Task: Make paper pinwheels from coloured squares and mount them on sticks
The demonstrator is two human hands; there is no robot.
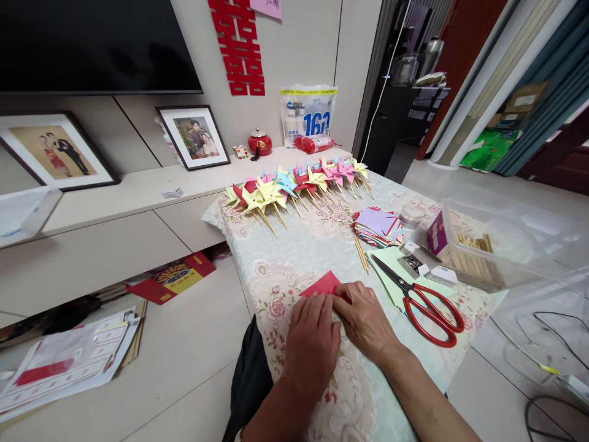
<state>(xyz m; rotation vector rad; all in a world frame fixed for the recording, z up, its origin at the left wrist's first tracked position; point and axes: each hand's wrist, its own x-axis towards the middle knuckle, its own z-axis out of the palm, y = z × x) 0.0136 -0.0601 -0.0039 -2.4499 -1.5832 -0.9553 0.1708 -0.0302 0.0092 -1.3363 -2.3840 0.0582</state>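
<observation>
Head view: red paper (322, 285) lies on table (299, 252) near front edge, folded. Left hand (310, 341) flat on its near edge, grip apart. Right hand (365, 319) touches left, fingertips on paper; cannot tell if grip clamps it. Scissors (427, 304) just right. Pinwheels (294, 184) in row at far edge.

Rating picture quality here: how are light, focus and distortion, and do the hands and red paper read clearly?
Head view: soft, even indoor light, with only faint shadows under the left hand and right hand; head view: both hands, the red paper and the scissors are sharp; head view: the wide-angle lens makes straight lines lean toward the edges, and the clear box at right looks hazy with mild glare.
</observation>
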